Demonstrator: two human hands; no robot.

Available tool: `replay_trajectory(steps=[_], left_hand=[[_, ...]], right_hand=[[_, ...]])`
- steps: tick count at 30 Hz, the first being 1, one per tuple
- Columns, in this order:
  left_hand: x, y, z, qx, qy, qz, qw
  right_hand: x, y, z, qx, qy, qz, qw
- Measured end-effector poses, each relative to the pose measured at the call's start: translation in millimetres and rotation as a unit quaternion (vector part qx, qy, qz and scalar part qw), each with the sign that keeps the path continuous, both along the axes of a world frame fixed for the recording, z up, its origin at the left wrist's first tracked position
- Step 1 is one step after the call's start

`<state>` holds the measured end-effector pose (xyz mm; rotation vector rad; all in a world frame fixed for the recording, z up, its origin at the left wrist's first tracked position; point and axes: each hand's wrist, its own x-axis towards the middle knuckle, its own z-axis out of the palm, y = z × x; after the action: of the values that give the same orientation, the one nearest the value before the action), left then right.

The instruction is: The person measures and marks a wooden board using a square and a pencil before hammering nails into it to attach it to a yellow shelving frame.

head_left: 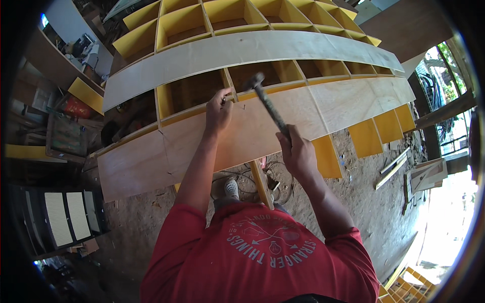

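My right hand (299,152) is wrapped round the lower handle of a hammer (271,108). The hammer's head is raised above the near plywood strip (283,121), close to its far edge. My left hand (219,115) is over that strip's far edge, its fingers pinched together near a yellow divider. A small dark bit shows between those fingers, too small to name. A nail (244,107) stands upright in the strip, between my left hand and the hammer. The strip lies across the yellow wooden frame of compartments (194,107).
A second pale plywood strip (242,46) crosses the frame farther off, with more yellow compartments (184,22) beyond it. Below the near strip, cables (289,188) lie on the dirt floor by my feet. Loose wood strips (392,169) are at the right; a black slatted item (63,217) is at the left.
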<state>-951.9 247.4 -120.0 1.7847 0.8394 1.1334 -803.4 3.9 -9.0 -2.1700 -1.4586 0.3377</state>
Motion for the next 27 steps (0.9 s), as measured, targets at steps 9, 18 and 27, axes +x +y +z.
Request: replay_trajectory(steps=[9, 18, 27], left_hand=[[-6.3, 0.1, -5.1, 0.003, -0.078, -0.017, 0.997], [27.5, -128.1, 62.6, -0.559, -0.528, -0.147, 0.623], [25.6, -176.3, 47.0, -0.560, -0.446, -0.244, 0.654]], right_hand=[[5.3, -10.5, -15.3, -0.071, 0.002, -0.025, 0.997], [-26.4, -32.9, 6.9, 0.104, 0.271, -0.095, 0.952], [-28.0, -46.9, -2.9, 0.127, 0.203, -0.067, 0.969]])
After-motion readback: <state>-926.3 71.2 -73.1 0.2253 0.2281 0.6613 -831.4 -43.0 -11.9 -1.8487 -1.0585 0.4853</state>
